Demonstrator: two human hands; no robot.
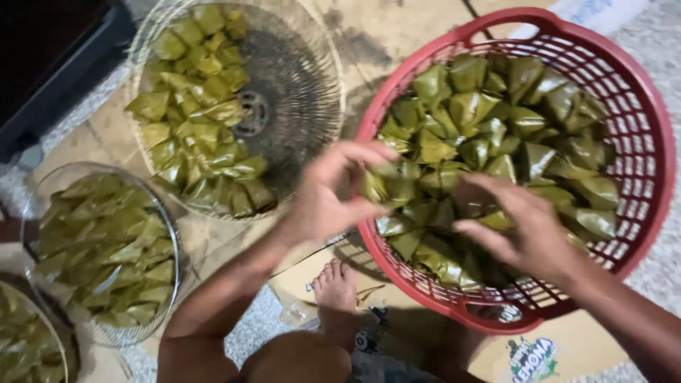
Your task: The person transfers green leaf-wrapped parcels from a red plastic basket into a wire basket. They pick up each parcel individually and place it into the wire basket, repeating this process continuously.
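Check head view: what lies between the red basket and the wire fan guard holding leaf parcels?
In the head view, the left hand sits in that gap, pinching a leaf parcel at the red basket rim; behind it, bare cardboard separates basket and wire fan guard.

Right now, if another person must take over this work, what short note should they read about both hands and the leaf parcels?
Left hand: fingers pinch one green leaf parcel at the near rim of the red basket.
Right hand: open, fingers spread on the parcels inside the basket, holding nothing that can be seen.
Done: the round wire grille is about half covered with parcels; the other wire tray on the left is full.
Left: the red basket holds many parcels; the right half of the grille is bare.
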